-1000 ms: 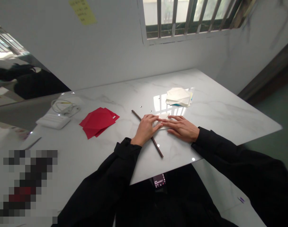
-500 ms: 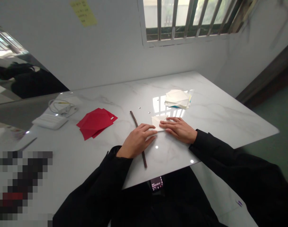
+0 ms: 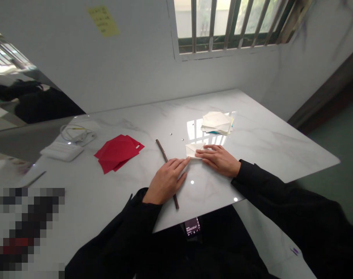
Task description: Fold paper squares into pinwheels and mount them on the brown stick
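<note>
A small folded white paper [image 3: 193, 150] lies on the white marble table [image 3: 260, 135]. My right hand [image 3: 220, 159] rests flat on the paper's right part, fingers stretched out. My left hand [image 3: 167, 181] lies flat on the table to the paper's lower left, fingertips just short of it, fingers extended. Under my left hand runs a thin dark stick [image 3: 166, 170], lying diagonally on the table.
A stack of white and coloured papers [image 3: 217, 122] sits behind the folded paper. Red paper sheets [image 3: 117, 152] lie to the left. Farther left are a white flat device [image 3: 62, 150] and a coiled cable [image 3: 77, 133]. The table's front edge is near my body.
My left hand has slid back off the folded paper toward me and to the left. The stick has turned to a steeper angle. My right hand stays on the paper.
</note>
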{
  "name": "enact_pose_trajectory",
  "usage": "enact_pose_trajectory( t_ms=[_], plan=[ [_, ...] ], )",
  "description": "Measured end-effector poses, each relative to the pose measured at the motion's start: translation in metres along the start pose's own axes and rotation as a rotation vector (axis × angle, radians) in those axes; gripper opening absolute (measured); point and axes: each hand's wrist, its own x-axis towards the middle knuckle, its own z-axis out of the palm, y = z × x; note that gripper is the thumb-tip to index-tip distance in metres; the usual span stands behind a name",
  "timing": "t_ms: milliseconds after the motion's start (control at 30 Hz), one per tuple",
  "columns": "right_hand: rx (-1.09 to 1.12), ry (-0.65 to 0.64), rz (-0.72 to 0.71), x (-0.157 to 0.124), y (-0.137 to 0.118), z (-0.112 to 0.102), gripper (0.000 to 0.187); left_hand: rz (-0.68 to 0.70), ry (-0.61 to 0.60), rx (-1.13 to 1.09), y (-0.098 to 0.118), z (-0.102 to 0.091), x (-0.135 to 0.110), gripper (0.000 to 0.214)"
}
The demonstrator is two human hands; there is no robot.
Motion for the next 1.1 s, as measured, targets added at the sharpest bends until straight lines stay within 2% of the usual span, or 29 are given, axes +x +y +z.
enact_pose_trajectory(
  t_ms=[100,267,433,700,933,1100],
  plan=[
    [0.002,-0.001,-0.001,0.000,-0.001,-0.001,0.039,-0.008,-0.003,0.016,0.003,-0.001,0.002,0.055],
    [0.001,-0.004,-0.002,0.000,-0.001,-0.001,0.039,0.010,-0.029,0.059,0.004,0.000,0.002,0.044],
    [-0.012,-0.008,-0.007,0.000,-0.001,-0.001,0.039,0.019,-0.049,0.067,0.001,0.001,-0.002,0.045],
    [-0.026,0.000,-0.003,0.000,-0.002,-0.001,0.039,-0.016,-0.059,-0.004,-0.002,0.002,-0.008,0.043],
    [-0.031,0.000,0.000,0.001,-0.002,-0.001,0.039,-0.053,-0.115,0.100,0.015,-0.014,0.010,0.031],
    [-0.024,0.007,0.011,0.002,-0.003,-0.001,0.038,0.004,-0.158,0.170,0.036,-0.011,0.023,0.035]
  ],
)
